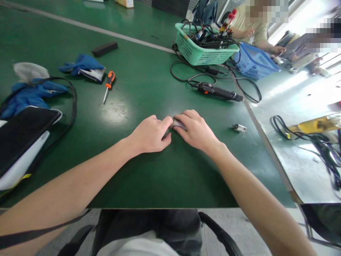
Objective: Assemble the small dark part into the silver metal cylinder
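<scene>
Between my two hands, low over the green table, is a small grey cylindrical piece (pixel 180 124) with a metallic look; fingers cover most of it. My right hand (pixel 198 129) is closed over its right side, fingers curled on top. At its left end, the bent index finger of my left hand (pixel 149 135) meets it, with the thumb tucked below. A dark patch shows between that thumb and finger, and I cannot tell whether it belongs to the piece. To the right of my right hand lies a short silver-and-black cylindrical part (pixel 239 128).
An orange-handled screwdriver (pixel 108 85), blue gloves (pixel 82 65) and a black phone (pixel 26 135) lie left. Behind are a corded black electric screwdriver (pixel 220 91), a green basket (pixel 205 55) of cables and a blue basket (pixel 254 62). Other people sit at the far right.
</scene>
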The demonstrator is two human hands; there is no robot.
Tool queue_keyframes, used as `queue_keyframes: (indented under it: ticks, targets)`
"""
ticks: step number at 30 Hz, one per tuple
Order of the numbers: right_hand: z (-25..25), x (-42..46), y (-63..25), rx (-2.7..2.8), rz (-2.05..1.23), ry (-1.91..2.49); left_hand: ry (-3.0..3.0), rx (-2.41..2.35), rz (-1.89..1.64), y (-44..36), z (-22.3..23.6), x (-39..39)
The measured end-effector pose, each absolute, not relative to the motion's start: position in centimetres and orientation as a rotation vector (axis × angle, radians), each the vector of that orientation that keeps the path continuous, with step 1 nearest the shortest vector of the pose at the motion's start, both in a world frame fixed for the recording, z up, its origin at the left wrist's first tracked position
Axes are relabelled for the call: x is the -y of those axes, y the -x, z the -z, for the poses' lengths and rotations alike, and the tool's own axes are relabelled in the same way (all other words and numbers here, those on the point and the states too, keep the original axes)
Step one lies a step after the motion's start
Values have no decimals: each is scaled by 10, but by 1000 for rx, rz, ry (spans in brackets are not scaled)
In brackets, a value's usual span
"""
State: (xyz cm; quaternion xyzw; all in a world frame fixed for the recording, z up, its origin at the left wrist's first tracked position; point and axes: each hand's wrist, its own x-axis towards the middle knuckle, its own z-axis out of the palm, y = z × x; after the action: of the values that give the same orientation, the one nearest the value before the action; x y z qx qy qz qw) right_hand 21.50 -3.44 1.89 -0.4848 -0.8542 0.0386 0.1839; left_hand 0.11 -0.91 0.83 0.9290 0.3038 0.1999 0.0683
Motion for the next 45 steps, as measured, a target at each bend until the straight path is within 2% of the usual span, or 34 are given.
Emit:
queue_keyframes:
  ticks: [8, 45]
  targets:
    - [-11, 73, -218, 2258, -263, 1279, -2879, -798, -424, -2, -10, 11]
    - [-15, 73, -219, 2254, -342, 1284, -2894, -887, -438, -4, -8, 8]
